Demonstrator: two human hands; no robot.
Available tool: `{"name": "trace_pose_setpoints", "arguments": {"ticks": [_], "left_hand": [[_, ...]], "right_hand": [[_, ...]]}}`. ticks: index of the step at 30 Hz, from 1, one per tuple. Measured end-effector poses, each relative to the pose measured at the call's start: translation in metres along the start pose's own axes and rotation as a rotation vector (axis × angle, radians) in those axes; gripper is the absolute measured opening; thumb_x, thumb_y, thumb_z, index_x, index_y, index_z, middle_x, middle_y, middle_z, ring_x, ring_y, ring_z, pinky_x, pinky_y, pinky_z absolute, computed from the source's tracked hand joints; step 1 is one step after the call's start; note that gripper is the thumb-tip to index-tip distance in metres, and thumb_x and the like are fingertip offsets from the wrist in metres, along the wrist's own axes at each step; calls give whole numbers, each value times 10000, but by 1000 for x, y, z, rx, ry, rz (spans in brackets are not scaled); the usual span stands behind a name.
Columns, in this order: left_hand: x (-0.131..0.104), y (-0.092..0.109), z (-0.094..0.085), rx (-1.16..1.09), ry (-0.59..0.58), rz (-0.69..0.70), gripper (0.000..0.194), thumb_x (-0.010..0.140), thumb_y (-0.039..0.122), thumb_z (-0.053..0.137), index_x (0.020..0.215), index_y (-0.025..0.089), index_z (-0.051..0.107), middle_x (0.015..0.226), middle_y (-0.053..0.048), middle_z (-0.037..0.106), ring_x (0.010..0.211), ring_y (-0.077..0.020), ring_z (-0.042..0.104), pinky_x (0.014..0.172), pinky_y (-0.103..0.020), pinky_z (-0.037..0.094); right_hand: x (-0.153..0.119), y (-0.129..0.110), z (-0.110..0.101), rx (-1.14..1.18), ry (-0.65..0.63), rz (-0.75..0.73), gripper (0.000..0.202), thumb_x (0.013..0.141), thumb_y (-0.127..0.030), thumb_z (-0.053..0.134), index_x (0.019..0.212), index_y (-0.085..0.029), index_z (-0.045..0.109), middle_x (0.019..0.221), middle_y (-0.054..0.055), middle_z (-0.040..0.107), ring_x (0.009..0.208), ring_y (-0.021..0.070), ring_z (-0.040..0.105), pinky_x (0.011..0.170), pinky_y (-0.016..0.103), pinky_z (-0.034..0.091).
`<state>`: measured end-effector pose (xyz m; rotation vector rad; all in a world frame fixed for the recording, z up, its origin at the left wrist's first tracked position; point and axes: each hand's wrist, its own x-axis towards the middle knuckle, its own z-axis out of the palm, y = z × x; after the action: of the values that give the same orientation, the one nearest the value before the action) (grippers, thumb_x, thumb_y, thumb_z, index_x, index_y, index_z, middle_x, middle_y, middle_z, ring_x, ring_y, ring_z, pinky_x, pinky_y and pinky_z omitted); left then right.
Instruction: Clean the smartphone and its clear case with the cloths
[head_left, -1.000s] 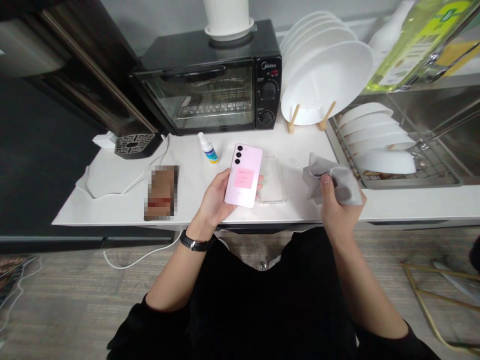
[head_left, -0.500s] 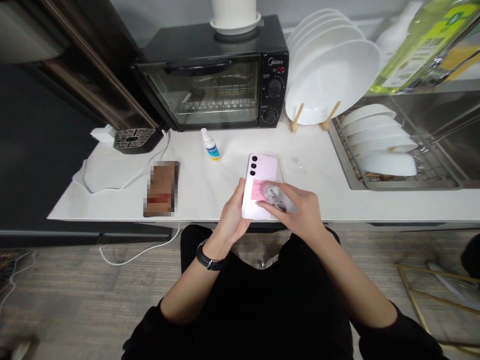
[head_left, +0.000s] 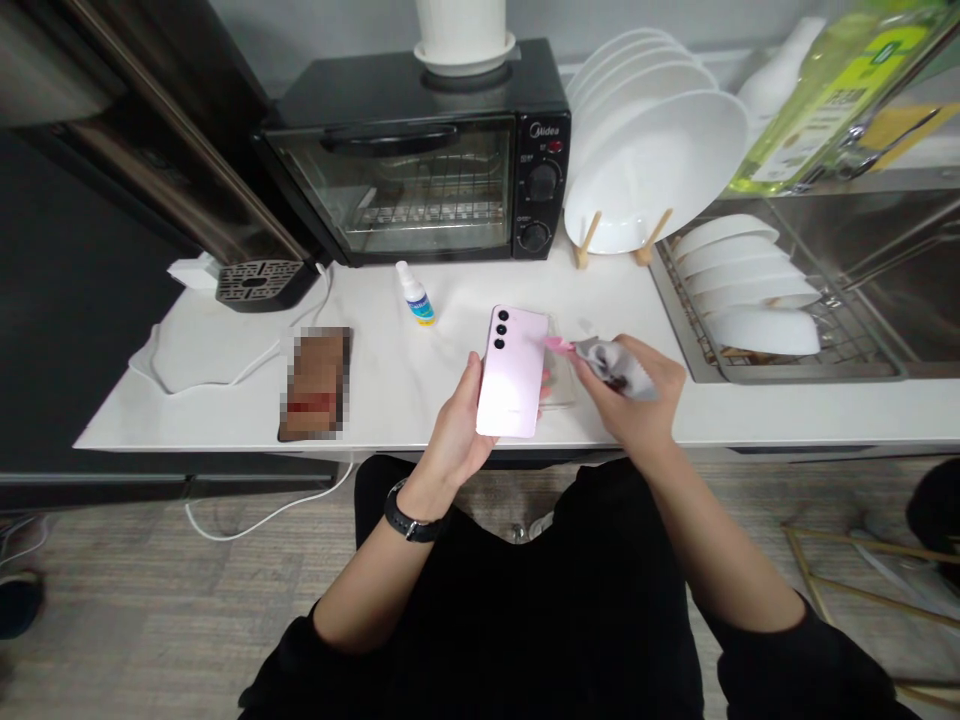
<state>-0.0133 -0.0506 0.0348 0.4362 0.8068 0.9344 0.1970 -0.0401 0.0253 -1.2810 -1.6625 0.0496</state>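
A pale pink phone [head_left: 514,375] lies back side up in my left hand [head_left: 459,425], its camera lenses at the top left. My right hand [head_left: 637,400] is to the right of the phone, closed on a crumpled grey-white cloth [head_left: 616,368] and a pink sticky note [head_left: 559,345] at the fingertips. A clear phone case [head_left: 559,392] rests on the counter, partly behind the phone. Beyond the phone and to its left stands a small white spray bottle [head_left: 416,296] with a blue and yellow label.
On the white counter [head_left: 390,390], a blurred-out brown flat object [head_left: 316,385] lies left, near a white cable [head_left: 217,387]. A black toaster oven [head_left: 420,190] stands behind. To the right are racked plates [head_left: 652,170] and a sink with a bowl rack [head_left: 810,375].
The pink note has come off the phone's back and moved right with my right hand and the cloth. My left hand still holds the phone.
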Motion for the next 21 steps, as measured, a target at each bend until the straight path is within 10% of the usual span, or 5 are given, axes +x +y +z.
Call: {"name": "trace_pose_setpoints", "arguments": {"ticks": [4, 11, 17, 21], "left_hand": [[1, 9, -7, 25, -62, 9, 730, 1167, 637, 331, 1674, 157, 544, 1428, -199, 789, 1260, -340, 805, 1044, -453, 668], [1, 16, -10, 40, -70, 27, 755, 1164, 656, 293, 1693, 160, 504, 1460, -213, 768, 1288, -355, 791, 1086, -501, 644], [1, 20, -11, 37, -70, 26, 767, 1161, 665, 290, 1684, 152, 517, 1490, -221, 749, 1303, -354, 783, 1067, -481, 651], [-1, 16, -10, 1, -91, -2, 732, 1168, 636, 312, 1688, 166, 523, 1511, -208, 741, 1303, -345, 782, 1081, -478, 645]], "right_hand": [[43, 59, -20, -248, 15, 46, 473, 1044, -576, 691, 704, -287, 536, 701, 29, 569, 668, 215, 534, 653, 400, 372], [80, 147, -19, -469, -322, 132, 401, 977, -514, 798, 725, -224, 683, 763, 59, 702, 744, 189, 609, 698, 377, 343], [64, 135, -41, -319, -212, 168, 292, 990, -505, 769, 1099, -235, 792, 1025, 98, 792, 900, 268, 675, 783, 404, 451], [43, 86, -38, -37, -105, 124, 214, 1039, -450, 639, 982, -261, 723, 906, 57, 686, 847, 254, 637, 808, 422, 526]]}}
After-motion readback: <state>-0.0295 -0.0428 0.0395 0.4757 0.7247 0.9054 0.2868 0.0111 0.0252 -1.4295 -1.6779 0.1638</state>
